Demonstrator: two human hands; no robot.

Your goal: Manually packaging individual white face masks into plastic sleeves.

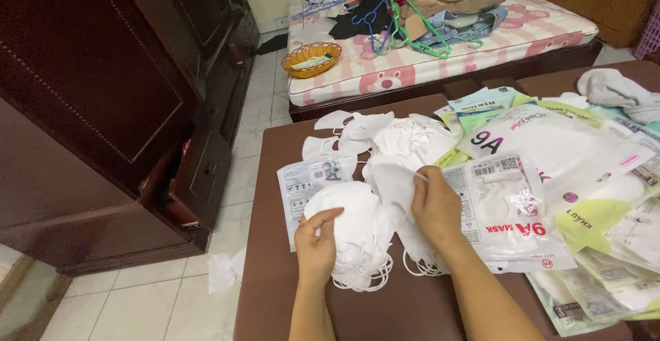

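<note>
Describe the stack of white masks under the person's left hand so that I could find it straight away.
Start at the brown table in front of the person, littered with mask packets. Near its front edge, the left hand rests on a rounded stack of white masks, ear loops dangling at the bottom. Unlike the loose white masks scattered further back, these are nested neatly in one pile, beside the right hand.

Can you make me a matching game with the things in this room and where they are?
Things:
1. stack of white face masks
2. orange woven basket
3. green plastic hangers
4. loose white mask

Places:
A. on the tiled floor
B. on the heap of clothes on the bed
C. under the left hand
D. at the edge of the pink mattress

Pairs: 1-C, 2-D, 3-B, 4-A
</note>
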